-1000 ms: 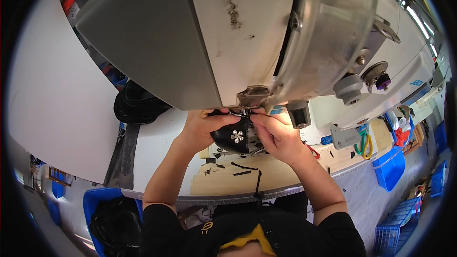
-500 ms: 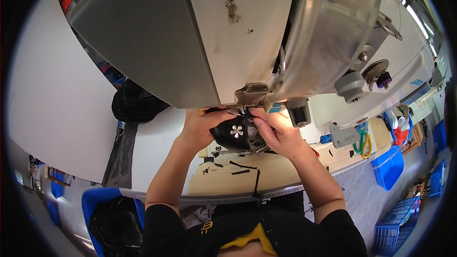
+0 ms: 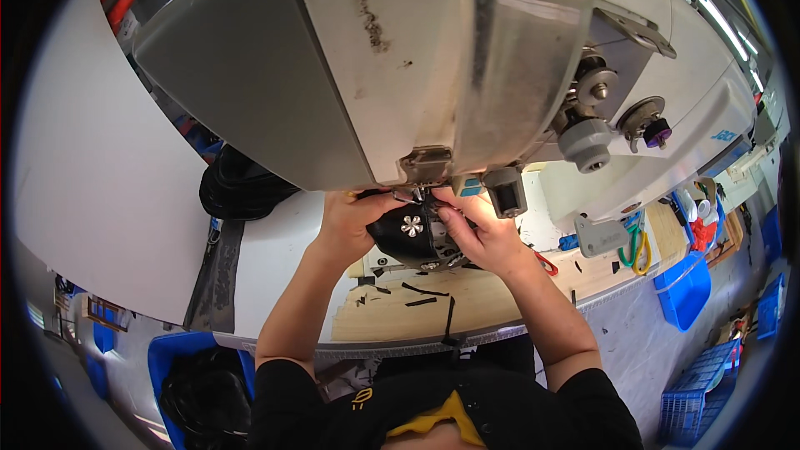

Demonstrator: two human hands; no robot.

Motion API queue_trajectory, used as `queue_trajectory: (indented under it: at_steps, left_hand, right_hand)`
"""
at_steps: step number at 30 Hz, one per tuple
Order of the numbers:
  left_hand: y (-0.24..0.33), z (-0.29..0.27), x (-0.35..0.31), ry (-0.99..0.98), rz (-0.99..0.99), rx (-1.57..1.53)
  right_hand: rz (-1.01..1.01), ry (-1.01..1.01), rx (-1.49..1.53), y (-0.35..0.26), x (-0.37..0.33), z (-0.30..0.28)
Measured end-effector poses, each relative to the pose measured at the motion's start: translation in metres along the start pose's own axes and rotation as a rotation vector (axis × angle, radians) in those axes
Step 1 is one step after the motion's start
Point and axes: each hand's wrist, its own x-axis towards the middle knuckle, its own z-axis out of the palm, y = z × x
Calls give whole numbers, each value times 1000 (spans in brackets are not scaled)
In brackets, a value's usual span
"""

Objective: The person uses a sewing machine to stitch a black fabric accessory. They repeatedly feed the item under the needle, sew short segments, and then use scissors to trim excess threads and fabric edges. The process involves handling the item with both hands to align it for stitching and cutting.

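Note:
Both my hands hold a black leather-like piece (image 3: 403,237) under the head of a sewing machine (image 3: 400,58). A silver flower ornament (image 3: 412,226) shows on the piece's near face, with more shiny trim along its lower edge. My left hand (image 3: 348,221) grips the left side, thumb pointing in toward the presser foot (image 3: 419,195). On the right side, my right hand (image 3: 483,229) pinches the piece with thumb and fingers close to the foot. The needle and the far part of the piece are hidden by the machine head.
Black pieces (image 3: 242,185) lie stacked at the left on the table. A blue bin (image 3: 158,367) below holds more black pieces. Red-handled scissors (image 3: 546,264) and black scraps (image 3: 421,302) lie on the wooden tabletop. Green and yellow scissors (image 3: 640,252) and a blue tray (image 3: 685,292) are at right.
The view has shifted slightly, so the machine head appears further left and more of its right side shows. Both hands keep their grip, with the piece almost unmoved beneath the foot.

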Motion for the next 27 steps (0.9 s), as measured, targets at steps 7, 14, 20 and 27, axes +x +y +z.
queue_trajectory:
  at_steps: [7,14,20,27]
  left_hand:
    - [-9,4,-12,134,-115,142]
    - [-12,-16,-22,5,39,23]
    - [56,-12,-1,-135,151,291]
    - [69,-21,7,-281,128,398]
  right_hand:
    - [-66,-74,-101,-3,3,-9]
    - [129,-118,7,-29,0,-19]
    - [8,-255,-473,-58,-18,-30]
    - [-98,-104,-445,-46,-10,-25]
